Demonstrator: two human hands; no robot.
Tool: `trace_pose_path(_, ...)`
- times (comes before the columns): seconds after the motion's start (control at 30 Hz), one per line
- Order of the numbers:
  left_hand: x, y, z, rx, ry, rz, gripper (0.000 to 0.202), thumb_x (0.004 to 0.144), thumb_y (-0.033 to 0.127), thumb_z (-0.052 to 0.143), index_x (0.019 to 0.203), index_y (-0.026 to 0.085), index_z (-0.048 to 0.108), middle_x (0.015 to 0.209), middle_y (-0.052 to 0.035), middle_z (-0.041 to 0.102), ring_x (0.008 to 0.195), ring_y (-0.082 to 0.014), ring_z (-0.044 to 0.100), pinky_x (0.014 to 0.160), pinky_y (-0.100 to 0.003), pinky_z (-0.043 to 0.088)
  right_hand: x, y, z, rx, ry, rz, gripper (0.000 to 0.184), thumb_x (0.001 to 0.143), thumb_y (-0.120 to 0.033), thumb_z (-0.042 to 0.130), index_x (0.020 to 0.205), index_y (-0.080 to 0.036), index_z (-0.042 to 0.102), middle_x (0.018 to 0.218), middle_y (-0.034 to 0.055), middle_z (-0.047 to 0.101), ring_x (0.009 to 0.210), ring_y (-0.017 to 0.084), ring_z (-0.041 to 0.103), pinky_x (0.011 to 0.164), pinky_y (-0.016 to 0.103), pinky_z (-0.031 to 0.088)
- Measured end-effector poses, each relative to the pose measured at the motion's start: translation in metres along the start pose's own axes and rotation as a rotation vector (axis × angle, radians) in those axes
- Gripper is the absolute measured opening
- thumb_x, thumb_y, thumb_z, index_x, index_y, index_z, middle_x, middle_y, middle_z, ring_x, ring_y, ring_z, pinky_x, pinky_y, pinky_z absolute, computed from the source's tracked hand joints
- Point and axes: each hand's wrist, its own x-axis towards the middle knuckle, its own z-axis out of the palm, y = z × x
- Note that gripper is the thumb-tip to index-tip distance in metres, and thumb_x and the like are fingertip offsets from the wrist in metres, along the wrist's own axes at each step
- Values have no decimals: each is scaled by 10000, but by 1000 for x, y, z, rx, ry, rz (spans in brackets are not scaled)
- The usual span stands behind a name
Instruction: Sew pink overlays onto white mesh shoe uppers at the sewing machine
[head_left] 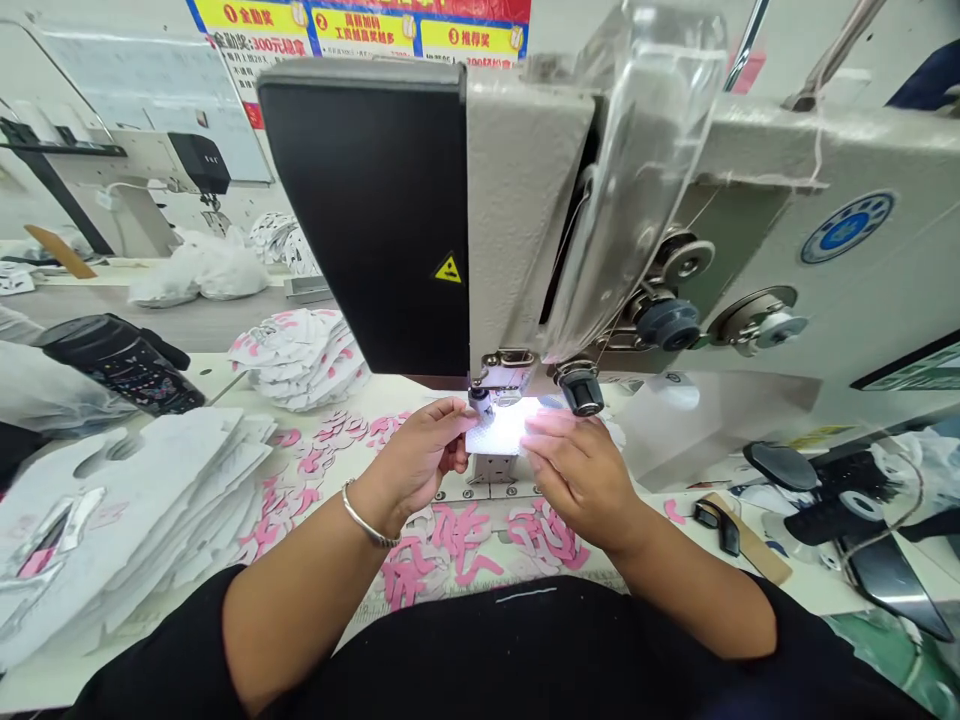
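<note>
— Pale tabletop [814, 592] spreads around you, and a red, yellow and blue poster [360, 35] hangs beyond. How do your hands stand?
— Your left hand [424, 450] pinches the left edge of a small white piece [491, 437] between thumb and fingers. Your right hand [577, 465] lies at its right edge, fingers close together; I can't tell whether the thumb grips.
— Where does that piece sit?
— Beneath the head of your sewing machine [360, 210], near the needle area, washed out by bright light.
— And around you?
— Pink-and-white cutouts [461, 535] lie scattered near your wrists. To your left, you have a stack of white cut panels [150, 520], a black tumbler [120, 365] and a round pile of pink-and-white pieces [304, 355]. To your right, a black thread spool [832, 520] lies near a smartphone [892, 580]. Another sewing machine [135, 185] stands farther off, left.
</note>
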Motion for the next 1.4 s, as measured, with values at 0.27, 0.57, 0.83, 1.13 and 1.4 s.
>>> trace_pose_path(0.27,-21,-36,-33,214,43,-126,237,819,376,658,773,182,531,662,30,552,551,-81,445,540,-209,350,-54,1,30,27,-658,52,142,940,-330,566,979,-215,639,870,35,635,821,176,601,713,289,476)
trace_pose_path(0.57,-34,-61,-35,432,-13,-136,305,764,472,670,746,188,558,693,9,561,583,-125,472,555,-242,377,-67,3,62,-57,-736,154,90,918,-267,601,932,-178,601,898,46,639,794,183,618,681,274,467)
trace_pose_path(0.83,-35,-73,-37,429,-21,-154,291,760,458,680,772,184,585,698,3,583,577,-122,485,550,-238,378,-72,12,73,-16,-623,192,100,934,-214,555,861,-174,611,806,27,637,690,159,588,633,258,431)
trace_pose_path(1.13,-45,-66,-18,430,-196,8,307,747,395,738,961,193,650,856,-36,635,731,-159,567,643,-266,451,-46,-20,47,163,-319,235,198,987,-255,429,888,-180,584,783,22,621,738,152,584,683,266,468)
trace_pose_path(1.4,-59,-43,-7,483,-186,111,224,837,425,657,850,203,687,743,-12,634,688,-147,543,627,-257,435,-13,-43,16,403,-152,163,181,957,-235,485,803,-196,573,687,-17,605,631,124,540,593,246,425)
